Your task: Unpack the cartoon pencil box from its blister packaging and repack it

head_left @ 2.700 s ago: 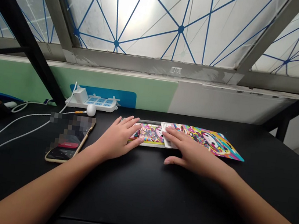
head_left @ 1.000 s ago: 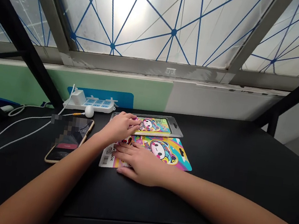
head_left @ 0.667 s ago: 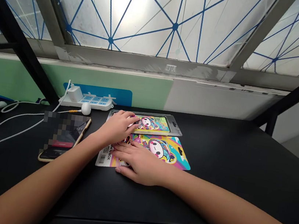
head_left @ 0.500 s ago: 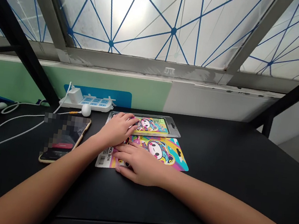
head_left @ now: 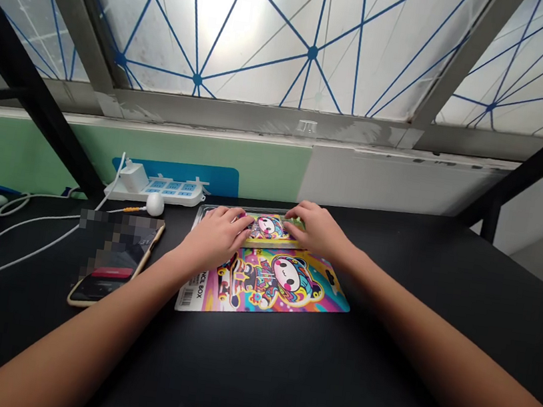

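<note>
A colourful cartoon-printed card (head_left: 271, 281) lies flat on the black desk (head_left: 382, 354), with "PENCIL BOX" lettering at its left end. Behind it sits a pencil box (head_left: 268, 228) in a clear plastic blister pack. My left hand (head_left: 219, 235) rests on the pack's left end with fingers curled over it. My right hand (head_left: 312, 229) grips the pack's right end, fingers bent around the edge. Both hands hold the same pack.
A phone (head_left: 115, 259) lies left of the card. A white power strip (head_left: 163, 186) with a charger, white cables (head_left: 8, 240) and a small white ball (head_left: 155, 203) sit at the back left. A window sill and black frame bars stand behind the desk.
My right hand has lifted off the printed card and moved back and right onto the right end of the blister pack. The card now lies uncovered. My left hand stayed on the pack.
</note>
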The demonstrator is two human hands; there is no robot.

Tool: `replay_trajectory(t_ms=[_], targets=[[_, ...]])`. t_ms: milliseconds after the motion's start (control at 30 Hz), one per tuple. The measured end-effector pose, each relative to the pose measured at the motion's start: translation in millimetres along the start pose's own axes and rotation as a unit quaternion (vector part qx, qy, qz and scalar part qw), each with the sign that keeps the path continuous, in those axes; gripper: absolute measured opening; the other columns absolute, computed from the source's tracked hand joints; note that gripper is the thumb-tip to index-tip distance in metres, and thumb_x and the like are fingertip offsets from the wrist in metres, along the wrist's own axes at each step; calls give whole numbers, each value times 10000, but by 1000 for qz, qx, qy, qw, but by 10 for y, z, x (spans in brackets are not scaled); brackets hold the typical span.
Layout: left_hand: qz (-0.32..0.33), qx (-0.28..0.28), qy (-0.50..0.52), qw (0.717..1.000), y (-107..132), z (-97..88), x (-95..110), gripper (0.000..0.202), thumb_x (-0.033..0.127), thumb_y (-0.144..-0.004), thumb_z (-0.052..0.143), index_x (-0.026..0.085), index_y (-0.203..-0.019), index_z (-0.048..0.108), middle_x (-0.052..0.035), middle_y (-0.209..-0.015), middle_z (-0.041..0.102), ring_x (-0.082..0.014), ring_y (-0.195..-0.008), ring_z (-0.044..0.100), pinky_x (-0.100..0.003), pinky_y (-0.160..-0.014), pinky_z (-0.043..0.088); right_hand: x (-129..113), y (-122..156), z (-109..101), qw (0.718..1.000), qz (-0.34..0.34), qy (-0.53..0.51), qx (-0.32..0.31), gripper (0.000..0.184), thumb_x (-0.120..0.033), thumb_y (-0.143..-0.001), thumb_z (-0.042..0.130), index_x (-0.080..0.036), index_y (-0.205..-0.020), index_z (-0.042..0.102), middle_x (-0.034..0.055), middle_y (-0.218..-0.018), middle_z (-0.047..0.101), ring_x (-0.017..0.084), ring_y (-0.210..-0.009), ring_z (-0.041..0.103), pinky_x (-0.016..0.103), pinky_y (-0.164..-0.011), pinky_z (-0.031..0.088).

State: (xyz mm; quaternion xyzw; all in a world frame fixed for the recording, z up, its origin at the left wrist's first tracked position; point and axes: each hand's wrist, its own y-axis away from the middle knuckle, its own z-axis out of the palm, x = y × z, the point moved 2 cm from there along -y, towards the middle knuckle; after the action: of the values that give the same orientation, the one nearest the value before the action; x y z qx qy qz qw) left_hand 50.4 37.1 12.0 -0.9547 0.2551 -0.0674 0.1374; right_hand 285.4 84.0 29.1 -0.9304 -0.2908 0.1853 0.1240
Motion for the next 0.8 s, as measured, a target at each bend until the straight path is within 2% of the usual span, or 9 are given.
replay_trajectory(t_ms=[67, 167, 367, 533, 667, 800], targets=[[-1, -1, -2, 1000, -3, 0, 2, 467, 408, -1073, 285, 220, -1388, 574, -115, -1425, 570, -305, -1259, 505, -486, -1064, 424, 165, -39, -5, 999, 15, 0, -28, 313, -434, -922, 588, -188, -1074, 707, 142, -1086, 641, 311, -1036, 604, 488, -911, 487], [0, -1, -6, 1000, -4, 0, 1, 464, 406, -1075, 293, 208, -1382, 580, -117, -1421, 574, -306, -1265, 504, -481, -1071, 421, 272, -69, -5, 997, 29, -5, -75, 441, -537, -899, 593, -191, -1152, 695, 152, -1142, 620, 340, -1131, 574, 526, -980, 462], [-1, 0, -2, 1000, -5, 4, 3, 443, 389, -1072, 337, 196, -1387, 581, -120, -1420, 574, -305, -1283, 499, -486, -1086, 416, 330, -128, -65, 986, 50, -22, -159, 651, -680, -797, 650, -212, -1248, 686, 149, -1209, 591, 329, -1133, 606, 440, -971, 499], [-16, 5, -3, 1000, -6, 11, 17, 421, 362, -1060, 371, 199, -1387, 581, -117, -1427, 576, -319, -1305, 491, -499, -1085, 413, 359, -160, -44, 983, 66, -10, -171, 663, -699, -784, 648, -226, -1247, 675, 157, -1230, 568, 347, -1131, 592, 470, -980, 476], [-32, 14, -11, 999, 2, 12, 21, 424, 361, -1046, 403, 182, -1389, 577, -135, -1463, 551, -328, -1338, 472, -515, -1116, 375, 357, -166, 0, 985, 65, 5, -162, 630, -690, -785, 648, -238, -1223, 666, 157, -1218, 556, 372, -1164, 561, 535, -1011, 428], [-44, 23, -7, 999, 8, 0, 28, 423, 371, -1039, 420, 171, -1378, 575, -136, -1478, 543, -334, -1342, 473, -527, -1120, 354, 345, -159, 15, 987, 54, 17, -148, 601, -660, -783, 661, -225, -1198, 662, 166, -1221, 541, 392, -1197, 525, 542, -992, 425]])
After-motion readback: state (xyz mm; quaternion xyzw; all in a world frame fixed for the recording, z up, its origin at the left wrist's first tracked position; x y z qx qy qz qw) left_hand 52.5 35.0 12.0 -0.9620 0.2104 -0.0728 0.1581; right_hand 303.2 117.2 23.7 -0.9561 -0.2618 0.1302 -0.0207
